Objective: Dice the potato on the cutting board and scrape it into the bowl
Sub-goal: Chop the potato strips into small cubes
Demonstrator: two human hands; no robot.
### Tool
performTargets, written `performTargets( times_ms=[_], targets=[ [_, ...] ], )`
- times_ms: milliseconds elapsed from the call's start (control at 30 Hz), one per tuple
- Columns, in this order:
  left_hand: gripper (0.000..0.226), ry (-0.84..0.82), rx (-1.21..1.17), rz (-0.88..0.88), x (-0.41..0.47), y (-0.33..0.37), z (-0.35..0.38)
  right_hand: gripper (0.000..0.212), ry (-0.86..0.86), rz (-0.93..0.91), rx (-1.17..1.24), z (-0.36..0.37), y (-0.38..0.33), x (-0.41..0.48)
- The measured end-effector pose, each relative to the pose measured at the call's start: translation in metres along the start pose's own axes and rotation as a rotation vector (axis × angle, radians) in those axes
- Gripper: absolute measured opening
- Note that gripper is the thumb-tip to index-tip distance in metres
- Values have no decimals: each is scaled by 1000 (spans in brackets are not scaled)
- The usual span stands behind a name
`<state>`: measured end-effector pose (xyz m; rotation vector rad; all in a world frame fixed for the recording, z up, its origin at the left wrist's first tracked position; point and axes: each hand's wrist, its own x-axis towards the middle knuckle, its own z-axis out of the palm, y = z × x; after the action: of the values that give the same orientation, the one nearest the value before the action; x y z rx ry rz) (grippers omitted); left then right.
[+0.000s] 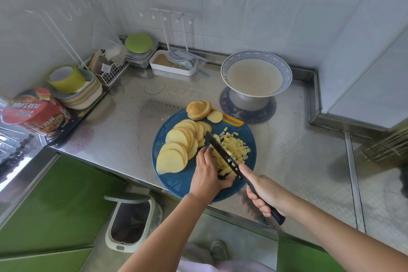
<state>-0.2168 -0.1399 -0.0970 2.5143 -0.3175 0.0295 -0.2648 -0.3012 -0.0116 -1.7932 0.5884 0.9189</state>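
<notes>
A round blue cutting board [174,181] lies at the steel counter's front edge. Fanned potato slices [176,150] cover its left half, and skin-on end pieces [198,109] sit at its far rim. A heap of diced potato [237,144] lies on the right half. My right hand [263,194] grips the dark handle of a knife [221,153], whose blade points away and left across the dice. My left hand [207,174] presses down on potato strips [225,171] just left of the blade. The blue-rimmed bowl [284,68], with pale liquid inside, stands behind the board on the right.
At the back left are a stack of plates [86,95] with a yellow cup, a wire basket [110,72], a white tray [172,65] and a red noodle packet [37,110]. A waste bin [132,221] stands on the floor below the counter edge.
</notes>
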Motion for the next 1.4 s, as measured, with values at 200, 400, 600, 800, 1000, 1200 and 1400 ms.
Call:
performTargets(
  times_ms=[200, 400, 600, 800, 1000, 1200, 1400],
  targets=[
    [100, 16, 3, 14, 1, -2, 0, 73, 50, 29, -86, 4, -5, 2],
    [89, 112, 17, 68, 1, -3, 1, 74, 22, 112, -78, 0, -16, -3],
    [89, 115, 50, 52, 1, -3, 0, 73, -23, 182, -63, -7, -26, -8],
    [91, 66, 85, 27, 0, -4, 0, 73, -17, 208, -101, -7, -33, -9],
    [95, 24, 73, 1, 0, -3, 0, 73, 2, 215, -114, -2, -33, -10],
    [96, 34, 78, 0, 0, -2, 0, 72, 6, 231, -99, 1, -34, -9],
    [96, 29, 59, -1, 0, -2, -2, 73, -2, 248, -100, 1, -36, -8]
  ],
)
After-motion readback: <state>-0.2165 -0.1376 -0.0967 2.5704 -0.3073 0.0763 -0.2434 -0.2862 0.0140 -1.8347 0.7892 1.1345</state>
